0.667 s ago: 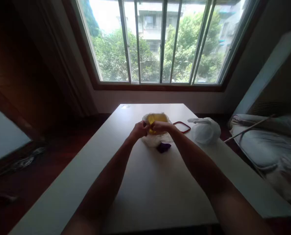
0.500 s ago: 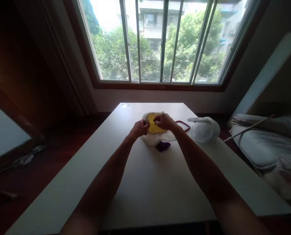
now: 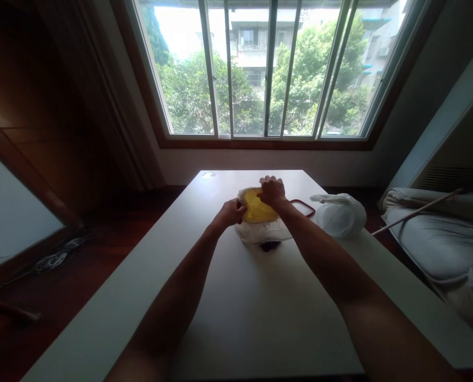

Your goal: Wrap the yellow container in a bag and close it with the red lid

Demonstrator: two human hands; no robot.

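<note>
A white plastic bag (image 3: 260, 232) lies on the white table (image 3: 236, 297), with a yellow cloth-like thing (image 3: 257, 210) spread at its mouth. My left hand (image 3: 230, 213) is closed on the near left edge of the yellow thing. My right hand (image 3: 272, 191) is closed on its far edge, knuckles up. A small dark purple item (image 3: 270, 245) peeks out just in front of the bag.
A second white plastic bag (image 3: 339, 213) sits to the right, and a thin red loop (image 3: 305, 208) lies between the two bags. A bed with grey bedding (image 3: 439, 239) and a long stick (image 3: 415, 212) stand at the right. A barred window (image 3: 268, 69) is ahead.
My right hand has moved away from my left, up to the far edge of the yellow thing, which is now spread wider. The camera has shifted slightly.
</note>
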